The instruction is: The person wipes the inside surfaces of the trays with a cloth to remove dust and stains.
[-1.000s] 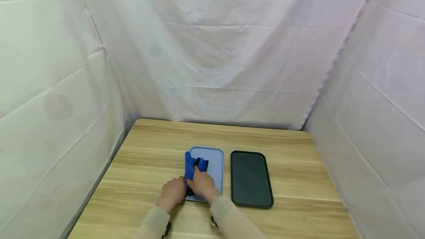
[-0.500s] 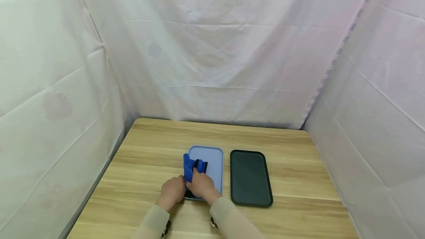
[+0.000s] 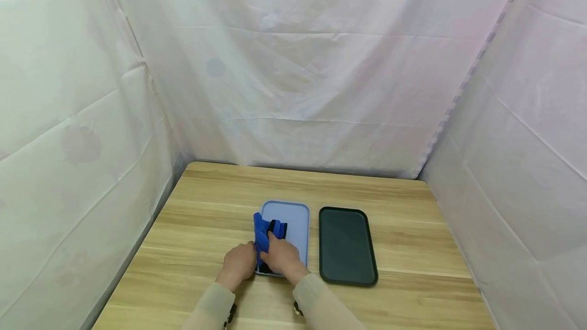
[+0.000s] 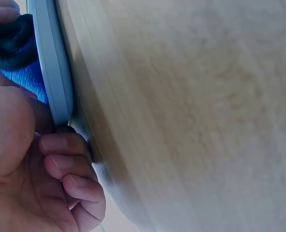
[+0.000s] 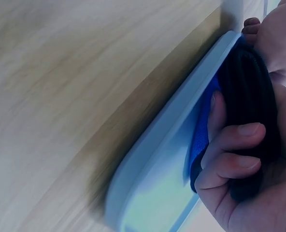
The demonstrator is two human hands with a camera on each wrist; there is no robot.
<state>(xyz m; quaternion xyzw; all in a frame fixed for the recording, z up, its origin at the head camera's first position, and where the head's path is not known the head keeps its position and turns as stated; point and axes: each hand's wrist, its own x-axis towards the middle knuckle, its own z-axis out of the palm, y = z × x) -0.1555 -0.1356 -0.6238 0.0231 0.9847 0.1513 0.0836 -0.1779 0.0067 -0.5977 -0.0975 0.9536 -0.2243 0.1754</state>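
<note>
A light blue tray (image 3: pixel 298 223) lies on the wooden table. My left hand (image 3: pixel 240 262) grips the tray's near left edge; in the left wrist view its thumb lies over the rim and its fingers curl beside and below it. My right hand (image 3: pixel 281 256) holds a bunched blue cloth (image 3: pixel 261 233) with black edging against the tray's left part. In the right wrist view its fingers (image 5: pixel 232 137) curl round the cloth's dark folded part. The palm side of the right hand is hidden in the head view.
A dark green tray (image 3: pixel 347 246) lies just right of the light blue one, with a narrow gap between them. White curtains (image 3: pixel 293 75) hang behind the wooden table (image 3: pixel 206 192) and on both sides.
My right hand and the cloth have shifted very slightly toward me over the tray. The left hand keeps its grip on the edge, and both trays stay in place.
</note>
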